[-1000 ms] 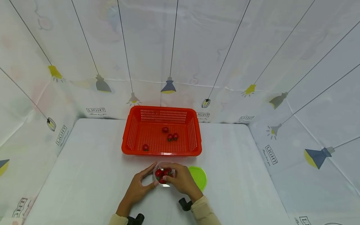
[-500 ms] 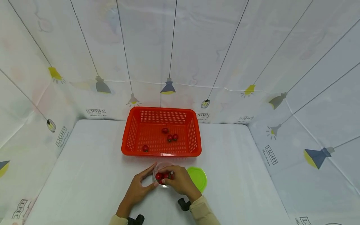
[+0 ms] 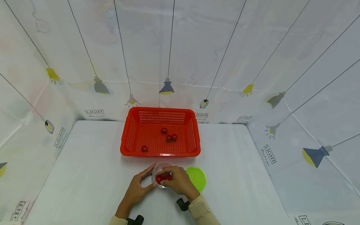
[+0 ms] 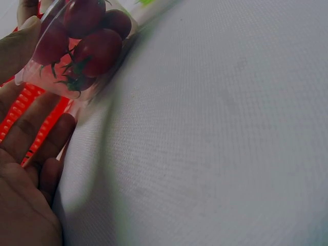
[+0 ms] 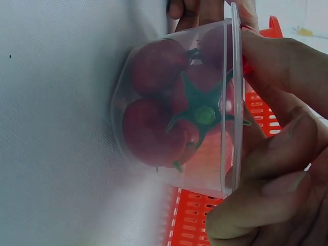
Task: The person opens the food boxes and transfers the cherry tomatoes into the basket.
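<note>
A clear plastic tub [image 5: 202,174] with several red cherry tomatoes [image 5: 154,130] inside stands on the white table. My left hand [image 3: 138,188] holds the tub from the left, thumb at the near side and fingers at the far side. From the right, my right hand [image 3: 180,181] reaches over the rim, its thumb and forefinger down inside. A red tomato surface shows between those fingers in the right wrist view, so they appear to pinch a cherry tomato; the fingertips are partly hidden. Green-stemmed tomatoes press against the tub wall.
Behind the tub sits a red plastic basket [image 3: 160,154] holding several loose cherry tomatoes [image 3: 169,138]. A round bright green lid [image 3: 197,178] lies right of the tub, partly behind the right hand. White printed sheeting [image 3: 180,47] hangs around the table [image 3: 233,175].
My right fingers have sunk slightly deeper into the tub, and the tomatoes there have shifted. The left hand keeps its place. Loose tomatoes in the basket lie as before.
</note>
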Demonstrator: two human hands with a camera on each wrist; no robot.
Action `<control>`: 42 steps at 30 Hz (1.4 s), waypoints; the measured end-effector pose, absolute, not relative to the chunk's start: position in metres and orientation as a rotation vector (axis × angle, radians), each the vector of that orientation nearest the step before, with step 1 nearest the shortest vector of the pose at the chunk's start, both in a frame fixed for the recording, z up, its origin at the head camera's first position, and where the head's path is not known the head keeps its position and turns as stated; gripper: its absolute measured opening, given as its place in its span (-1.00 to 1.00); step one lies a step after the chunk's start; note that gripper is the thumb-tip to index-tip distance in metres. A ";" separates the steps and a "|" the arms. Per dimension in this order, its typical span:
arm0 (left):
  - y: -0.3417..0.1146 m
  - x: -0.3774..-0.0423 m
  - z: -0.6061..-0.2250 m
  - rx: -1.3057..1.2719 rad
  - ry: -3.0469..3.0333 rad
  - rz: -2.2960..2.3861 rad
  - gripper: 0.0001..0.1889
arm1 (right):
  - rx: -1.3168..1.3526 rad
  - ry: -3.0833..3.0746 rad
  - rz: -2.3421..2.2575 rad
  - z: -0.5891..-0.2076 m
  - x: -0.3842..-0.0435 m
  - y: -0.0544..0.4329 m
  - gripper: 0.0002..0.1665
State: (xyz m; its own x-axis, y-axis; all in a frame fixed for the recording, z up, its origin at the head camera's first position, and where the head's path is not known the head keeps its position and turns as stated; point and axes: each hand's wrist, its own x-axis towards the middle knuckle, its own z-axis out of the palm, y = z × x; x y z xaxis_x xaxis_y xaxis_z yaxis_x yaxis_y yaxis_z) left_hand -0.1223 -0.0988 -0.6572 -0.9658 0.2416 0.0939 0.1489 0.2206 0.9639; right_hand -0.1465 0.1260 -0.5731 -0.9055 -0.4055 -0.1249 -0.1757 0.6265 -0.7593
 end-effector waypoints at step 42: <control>-0.098 -0.122 -0.656 0.346 2.395 1.850 -0.24 | -0.391 2.175 -1.878 -0.505 -0.162 0.157 -0.56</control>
